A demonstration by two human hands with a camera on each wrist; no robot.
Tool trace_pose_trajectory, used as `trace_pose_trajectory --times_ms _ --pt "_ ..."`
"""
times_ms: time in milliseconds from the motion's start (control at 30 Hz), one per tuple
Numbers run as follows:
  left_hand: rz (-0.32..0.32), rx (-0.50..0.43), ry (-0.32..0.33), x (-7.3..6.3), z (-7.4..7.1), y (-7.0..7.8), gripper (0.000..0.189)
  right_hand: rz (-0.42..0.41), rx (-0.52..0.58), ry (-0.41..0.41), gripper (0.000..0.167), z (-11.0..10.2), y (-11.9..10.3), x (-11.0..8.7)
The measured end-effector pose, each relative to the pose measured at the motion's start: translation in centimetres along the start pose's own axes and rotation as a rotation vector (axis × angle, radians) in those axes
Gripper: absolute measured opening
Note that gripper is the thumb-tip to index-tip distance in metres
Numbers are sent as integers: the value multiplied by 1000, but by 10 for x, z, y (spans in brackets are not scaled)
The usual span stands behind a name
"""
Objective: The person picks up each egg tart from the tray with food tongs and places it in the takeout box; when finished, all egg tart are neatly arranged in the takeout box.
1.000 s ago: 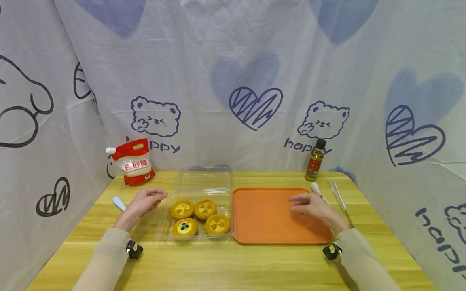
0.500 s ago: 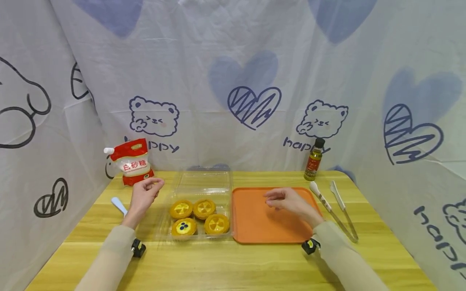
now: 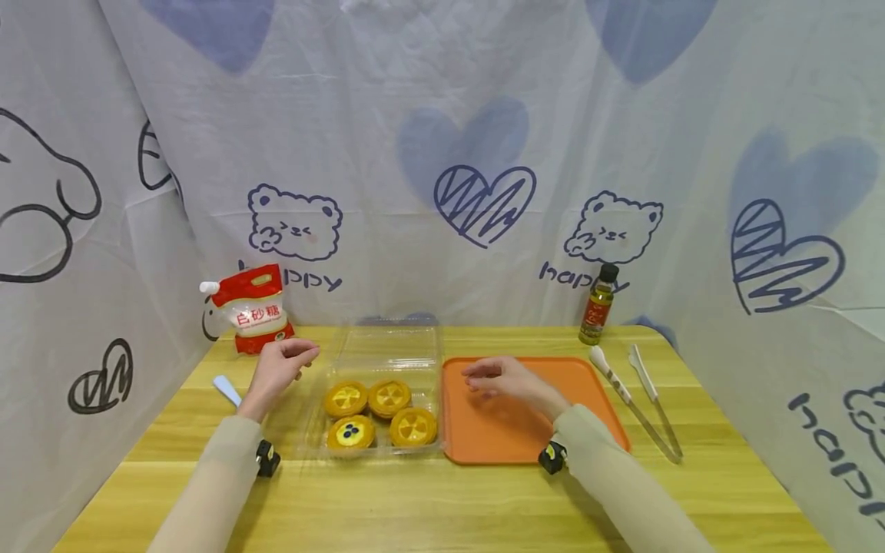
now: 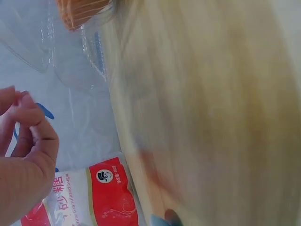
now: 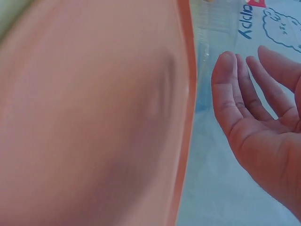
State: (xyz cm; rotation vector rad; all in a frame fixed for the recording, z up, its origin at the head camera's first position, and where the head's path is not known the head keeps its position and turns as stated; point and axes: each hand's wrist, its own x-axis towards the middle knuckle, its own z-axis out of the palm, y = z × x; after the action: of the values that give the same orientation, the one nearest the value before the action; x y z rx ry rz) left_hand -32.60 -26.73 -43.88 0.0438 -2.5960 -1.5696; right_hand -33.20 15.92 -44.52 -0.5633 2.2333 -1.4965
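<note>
My left hand [image 3: 276, 372] hovers left of the clear plastic box [image 3: 389, 346], fingers loosely bent and nothing in them. In the left wrist view, its thumb and fingertips come close together in front of the sugar bag [image 4: 110, 190]. Several egg tarts [image 3: 412, 427] sit in the box, whose lid stands open at the back. One tart [image 3: 351, 434], at the front left, has dark berries on top. Over the left part of the orange tray [image 3: 477, 442] is my right hand [image 3: 508, 378], also bare. The right wrist view shows that hand [image 5: 256, 108] with fingers spread and relaxed.
The red and white sugar bag [image 3: 259, 311] stands at the back left, near a light blue handle [image 3: 227, 389]. An oil bottle [image 3: 598, 306] stands at the back right. Metal tongs with white tips [image 3: 643, 415] lie right of the tray. A printed curtain [image 3: 387, 253] encloses the table.
My right hand has moved left across the tray toward the box, uncovering the tongs. My left hand has risen slightly and shifted a little toward the back. The tarts and other objects stay put.
</note>
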Motion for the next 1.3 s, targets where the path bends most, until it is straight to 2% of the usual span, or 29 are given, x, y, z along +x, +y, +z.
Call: trace_pose_trajectory --times_ms 267,500,700,1000,1167,1300 --pt "23 47 -128 12 6 -3 39 -1 -9 14 38 13 -7 29" --pt "35 9 -91 22 13 -12 38 -20 55 1 44 17 -5 47" --pt "23 -21 -127 23 18 -15 39 -11 67 -7 48 20 -4 54" --pt "-91 -105 -144 27 21 -14 40 13 69 -1 52 22 -4 64" --pt "-115 -117 -125 31 20 -12 40 13 57 6 51 20 -6 65" --pt "-109 -99 -92 33 18 -8 41 24 58 26 49 18 -10 64"
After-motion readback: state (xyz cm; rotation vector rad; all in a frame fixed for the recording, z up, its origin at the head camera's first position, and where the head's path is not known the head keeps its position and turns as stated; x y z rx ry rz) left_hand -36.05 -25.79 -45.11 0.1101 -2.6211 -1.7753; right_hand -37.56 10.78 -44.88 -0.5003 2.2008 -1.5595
